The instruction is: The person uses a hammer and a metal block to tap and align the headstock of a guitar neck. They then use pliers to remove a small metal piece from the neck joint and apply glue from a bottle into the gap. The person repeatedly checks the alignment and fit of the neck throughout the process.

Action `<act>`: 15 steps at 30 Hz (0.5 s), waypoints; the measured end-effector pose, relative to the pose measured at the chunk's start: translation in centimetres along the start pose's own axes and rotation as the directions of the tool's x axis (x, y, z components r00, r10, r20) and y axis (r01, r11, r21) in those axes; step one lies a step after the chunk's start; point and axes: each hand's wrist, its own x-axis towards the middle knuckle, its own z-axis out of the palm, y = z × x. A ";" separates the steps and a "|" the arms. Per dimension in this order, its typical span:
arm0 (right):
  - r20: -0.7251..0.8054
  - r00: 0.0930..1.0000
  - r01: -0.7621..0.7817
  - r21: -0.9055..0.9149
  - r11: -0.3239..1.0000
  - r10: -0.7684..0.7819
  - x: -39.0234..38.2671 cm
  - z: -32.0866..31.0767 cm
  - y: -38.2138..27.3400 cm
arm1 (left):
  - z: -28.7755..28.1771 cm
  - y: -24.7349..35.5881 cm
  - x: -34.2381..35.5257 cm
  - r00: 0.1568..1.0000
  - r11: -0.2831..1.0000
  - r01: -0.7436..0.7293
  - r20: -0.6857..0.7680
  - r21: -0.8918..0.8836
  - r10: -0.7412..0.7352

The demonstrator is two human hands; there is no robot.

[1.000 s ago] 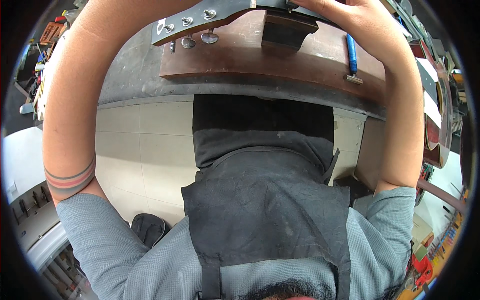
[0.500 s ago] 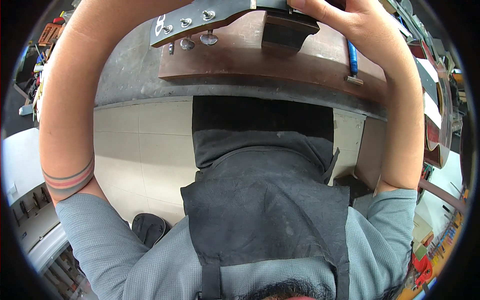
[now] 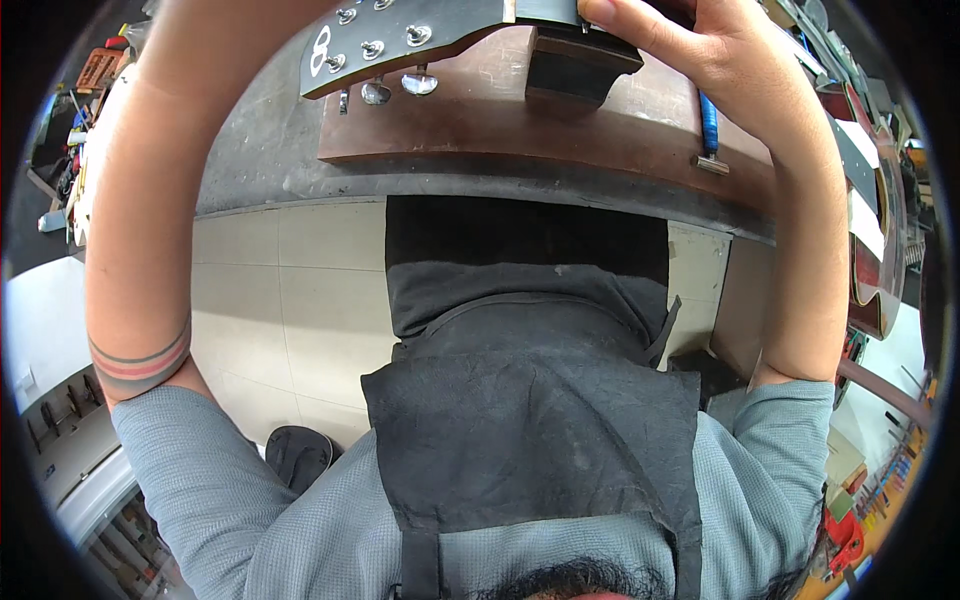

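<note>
A black guitar headstock (image 3: 450, 25) with silver tuners (image 3: 420, 82) spans the top edge; its neck passes over a dark wooden support block (image 3: 565, 75) on a brown board (image 3: 450, 130). My right hand (image 3: 705, 45) grips the neck, thumb on its upper face near the block, other fingers mostly hidden. My left forearm reaches up beside the headstock, but that hand is out of frame. A blue-handled tool (image 3: 709, 125) with a metal head lies on the board, just below my right hand.
The grey bench (image 3: 250, 150) has cluttered tools along its left side. At the right stand a red guitar body (image 3: 875, 305) with white sheets on it, a red clamp (image 3: 845, 540) and several small tools. A black shoe (image 3: 295, 455) is on the tiled floor.
The headstock has shifted slightly toward me, showing more tuners at the top edge. My right hand has moved slightly with it, still gripping the neck.
</note>
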 end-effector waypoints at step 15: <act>-0.019 1.000 -0.013 -0.018 1.000 0.012 0.4 0.4 -0.6 | -1.4 -0.2 -0.4 0.998 0.926 -0.021 0.051 -0.376 0.043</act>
